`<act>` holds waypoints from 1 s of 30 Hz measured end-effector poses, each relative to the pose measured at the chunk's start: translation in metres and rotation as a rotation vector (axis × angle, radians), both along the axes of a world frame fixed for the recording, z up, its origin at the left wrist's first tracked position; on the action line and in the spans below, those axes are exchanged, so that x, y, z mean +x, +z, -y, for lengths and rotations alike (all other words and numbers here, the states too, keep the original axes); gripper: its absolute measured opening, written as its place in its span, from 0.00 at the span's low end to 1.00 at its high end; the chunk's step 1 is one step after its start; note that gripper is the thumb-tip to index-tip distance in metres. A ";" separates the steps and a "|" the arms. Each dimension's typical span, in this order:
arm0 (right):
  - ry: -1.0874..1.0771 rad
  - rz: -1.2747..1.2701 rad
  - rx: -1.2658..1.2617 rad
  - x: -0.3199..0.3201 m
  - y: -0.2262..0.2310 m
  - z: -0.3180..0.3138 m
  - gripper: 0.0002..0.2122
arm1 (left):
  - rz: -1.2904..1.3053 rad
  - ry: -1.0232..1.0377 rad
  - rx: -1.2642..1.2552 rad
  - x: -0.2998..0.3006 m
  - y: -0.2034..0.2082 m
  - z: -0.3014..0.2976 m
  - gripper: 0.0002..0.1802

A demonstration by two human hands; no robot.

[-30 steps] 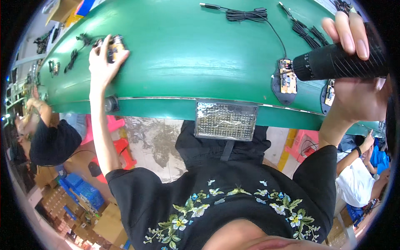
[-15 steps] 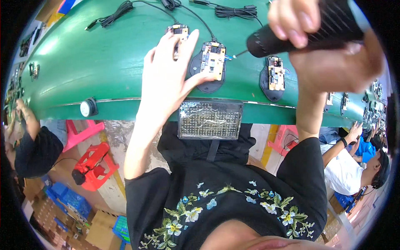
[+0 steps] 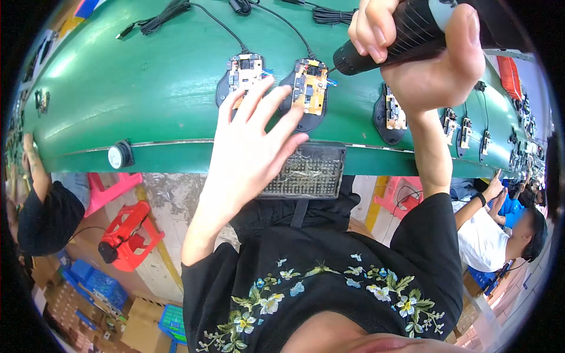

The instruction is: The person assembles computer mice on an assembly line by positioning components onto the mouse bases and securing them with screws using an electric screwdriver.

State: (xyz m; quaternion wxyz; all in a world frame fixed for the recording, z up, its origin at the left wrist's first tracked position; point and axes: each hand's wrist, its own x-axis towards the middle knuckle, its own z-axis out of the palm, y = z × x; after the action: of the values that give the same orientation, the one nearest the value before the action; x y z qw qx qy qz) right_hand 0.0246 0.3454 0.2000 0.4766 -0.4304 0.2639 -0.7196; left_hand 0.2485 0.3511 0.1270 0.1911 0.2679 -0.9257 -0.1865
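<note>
Ribbed and black, an electric screwdriver (image 3: pixel 412 32) is gripped in my right hand (image 3: pixel 432 82), fingers wrapped round it and thumb raised. Its thin bit points left, ending near the blue wires at the right edge of a yellow-brown circuit board (image 3: pixel 310 88). That board lies on a black computer-mouse base with a cord. My left hand (image 3: pixel 244 150) is spread, fingertips over the gap between this base and a second mouse base (image 3: pixel 222 94) on its left. The second one also carries a board (image 3: pixel 244 70), partly hidden by my fingers. Fingertip contact is unclear.
A black tray with a grid (image 3: pixel 315 173) sits at the green table's (image 3: pixel 147 106) near edge. Another mouse base (image 3: pixel 388 132) lies to the right, more boards beyond. A round white-faced part (image 3: pixel 119 155) is at the left edge. Coiled cables (image 3: pixel 162 17) lie behind. Co-workers sit both sides.
My left hand has moved nearer to me and right, uncovering more of the left board. The screwdriver has moved left and the bit closer to the middle board. Both left-hand mouse bases have shifted slightly.
</note>
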 end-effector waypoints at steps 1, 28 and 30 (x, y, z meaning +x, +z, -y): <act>0.006 -0.002 0.000 0.001 -0.001 0.000 0.29 | 0.001 -0.001 0.004 0.003 0.002 -0.002 0.22; 0.591 -0.220 -0.191 -0.086 0.039 -0.009 0.30 | -0.018 0.024 0.010 0.030 -0.009 -0.025 0.13; 0.780 -0.268 -0.318 -0.121 0.023 -0.004 0.19 | -0.070 0.021 0.021 0.028 -0.007 -0.026 0.13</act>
State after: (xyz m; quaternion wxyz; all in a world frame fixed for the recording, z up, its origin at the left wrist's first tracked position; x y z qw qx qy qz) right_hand -0.0969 0.3492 0.2235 0.6020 -0.6553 0.0271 -0.4555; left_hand 0.2763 0.3773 0.1200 0.2224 0.2728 -0.9137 -0.2034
